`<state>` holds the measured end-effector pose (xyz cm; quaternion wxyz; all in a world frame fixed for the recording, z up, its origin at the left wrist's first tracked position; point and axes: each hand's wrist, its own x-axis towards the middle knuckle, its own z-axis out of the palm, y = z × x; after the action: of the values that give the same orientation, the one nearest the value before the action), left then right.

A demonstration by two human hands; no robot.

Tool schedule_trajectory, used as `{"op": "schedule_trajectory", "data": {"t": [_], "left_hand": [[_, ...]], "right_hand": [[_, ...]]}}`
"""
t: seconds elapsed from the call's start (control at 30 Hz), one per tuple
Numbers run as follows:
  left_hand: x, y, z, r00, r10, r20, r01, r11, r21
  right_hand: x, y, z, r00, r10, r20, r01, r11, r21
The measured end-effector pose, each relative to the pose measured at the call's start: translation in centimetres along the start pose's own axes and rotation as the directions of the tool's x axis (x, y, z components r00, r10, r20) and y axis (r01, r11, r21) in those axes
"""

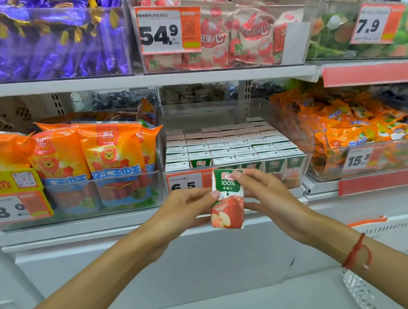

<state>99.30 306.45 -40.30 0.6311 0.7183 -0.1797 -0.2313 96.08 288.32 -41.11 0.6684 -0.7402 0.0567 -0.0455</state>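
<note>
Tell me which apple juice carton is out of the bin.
The carton pinched between the left hand and right hand; all the others stand packed in rows inside the clear bin.

Orange snack pkts (pixel 109 151), purple sweets (pixel 40 41).

White shop shelves (pixel 136 81) carry clear bins (pixel 78 196) of snacks under bright light.

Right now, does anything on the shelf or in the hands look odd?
A stray carton at the front left of the bin shows its green face among white tops, out of line. The held carton, pinched by the left hand and right hand, looks undamaged.
</note>
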Motion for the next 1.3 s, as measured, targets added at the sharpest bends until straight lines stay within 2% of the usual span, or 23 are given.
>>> {"op": "schedule_trajectory", "data": {"t": [0.2, 0.4, 0.57, 0.67, 0.8, 0.87, 0.93, 1.03, 1.1, 1.17, 1.3], "left_hand": [[0.3, -0.1, 0.5, 0.995, 0.028, -0.101, -0.036, 0.997, -0.074], [0.6, -0.4, 0.6, 0.995, 0.02, -0.098, -0.028, 0.996, -0.081], [0.7, -0.5, -0.2, 0.998, -0.008, -0.057, 0.002, 0.995, -0.103], [0.7, -0.4, -0.6, 0.999, -0.015, -0.051, 0.008, 0.99, -0.14], [0.9, -0.7, -0.6, 0.982, 0.042, -0.184, -0.05, 0.998, -0.041], [1.1, -0.7, -0.5, 0.98, 0.039, -0.197, -0.048, 0.998, -0.044], [1.0, -0.6, -0.3, 0.989, 0.015, -0.148, -0.026, 0.997, -0.071], [1.0, -0.7, 0.0, 0.99, 0.046, -0.132, -0.052, 0.998, -0.037], [1.0, -0.9, -0.2, 0.989, 0.053, -0.135, -0.056, 0.998, -0.023], [0.8, -0.7, -0.6, 0.995, 0.029, -0.099, -0.028, 1.0, 0.014], [0.9, -0.5, -0.8, 0.999, 0.034, 0.006, -0.035, 0.997, 0.075]], "right_hand": [[-0.1, -0.1, -0.1, 0.998, -0.034, 0.061, 0.037, 0.998, -0.046], [-0.1, -0.2, -0.3, 0.994, -0.013, 0.104, 0.025, 0.993, -0.117], [-0.3, -0.4, -0.8, 0.958, 0.035, 0.284, 0.027, 0.977, -0.213], [-0.4, -0.2, -0.6, 0.975, -0.012, 0.224, 0.056, 0.979, -0.194], [-0.5, 0.1, 0.1, 0.986, -0.146, 0.079, 0.16, 0.963, -0.216], [-0.6, 0.2, 0.4, 0.981, -0.193, 0.013, 0.188, 0.933, -0.306], [-0.9, 0.3, 0.7, 0.965, -0.262, -0.03, 0.224, 0.876, -0.427], [-1.3, 0.4, 1.0, 0.945, -0.327, 0.007, 0.288, 0.82, -0.494], [-1.3, 0.4, 0.9, 0.956, -0.286, 0.065, 0.286, 0.861, -0.422], [-1.0, 0.1, 0.5, 0.969, -0.227, 0.102, 0.246, 0.932, -0.265], [-0.6, -0.3, -0.4, 0.989, -0.131, 0.072, 0.14, 0.981, -0.137]]}}
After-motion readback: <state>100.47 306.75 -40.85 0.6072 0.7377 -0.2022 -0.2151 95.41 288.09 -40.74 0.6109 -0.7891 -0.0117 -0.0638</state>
